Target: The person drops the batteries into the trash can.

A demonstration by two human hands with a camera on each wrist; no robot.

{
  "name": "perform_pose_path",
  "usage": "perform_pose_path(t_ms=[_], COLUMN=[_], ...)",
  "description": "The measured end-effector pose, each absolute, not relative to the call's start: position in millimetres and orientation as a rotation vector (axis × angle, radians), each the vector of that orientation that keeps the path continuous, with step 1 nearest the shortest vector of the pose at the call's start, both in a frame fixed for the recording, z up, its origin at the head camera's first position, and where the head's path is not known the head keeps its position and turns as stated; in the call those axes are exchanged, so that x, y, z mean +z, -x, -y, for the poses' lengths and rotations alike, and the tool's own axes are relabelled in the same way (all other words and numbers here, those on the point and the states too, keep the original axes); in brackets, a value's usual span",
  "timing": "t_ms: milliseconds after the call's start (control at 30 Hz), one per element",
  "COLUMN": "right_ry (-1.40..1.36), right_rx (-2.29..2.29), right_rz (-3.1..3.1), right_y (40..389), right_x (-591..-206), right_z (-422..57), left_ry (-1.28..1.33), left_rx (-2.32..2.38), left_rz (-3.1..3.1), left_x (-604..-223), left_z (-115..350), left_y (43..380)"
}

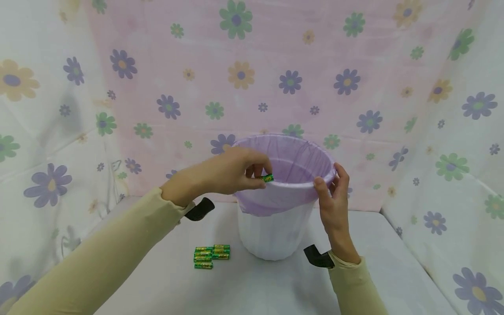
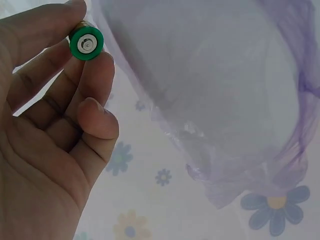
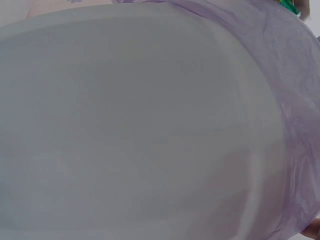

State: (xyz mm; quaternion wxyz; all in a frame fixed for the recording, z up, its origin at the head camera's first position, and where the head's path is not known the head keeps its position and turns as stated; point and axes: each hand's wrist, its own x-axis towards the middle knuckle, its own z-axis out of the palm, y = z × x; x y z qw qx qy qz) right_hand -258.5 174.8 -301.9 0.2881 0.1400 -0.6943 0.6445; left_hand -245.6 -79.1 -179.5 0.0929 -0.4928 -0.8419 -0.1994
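Cannot read the tiny print on the loose batteries (image 1: 203, 259) toward the left edge of the table (image 1: 153, 288), nor trace that table's near edge, cropped in the head view. Cannot see the whole held battery (image 1: 268, 178), partly covered by the left hand (image 1: 231, 170).

I can read no word, brand or number anywhere here. The yellow print on the green batteries (image 1: 218, 257) lying near, on the left of the counter (image 1: 165, 275), is too small for me to make out, and so is that on the battery (image 1: 268, 178) in my left grip (image 1: 237, 169).
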Motion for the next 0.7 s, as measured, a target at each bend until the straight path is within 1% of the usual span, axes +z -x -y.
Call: perform_pose_path(t_ms=[167, 367, 700], right_ry=[-0.370, -0.346, -0.362], right_rx=[1.710, 1.712, 1.707], right_rz=[1.862, 1.864, 1.862], right_y=[257.9, 254.6, 256.6], right_x=[-302.1, -303.6, -302.5], right_z=[-175.6, -176.8, -176.0], left_ry=[1.386, 1.324, 1.246], left_rx=[-0.558, -0.578, -0.570], left_rz=[2.519, 2.590, 2.671], left_x=[-175.2, -179.5, -188.7], left_z=[67.6, 54.9, 39.2], left_y=[268.6, 293.8, 319.4])
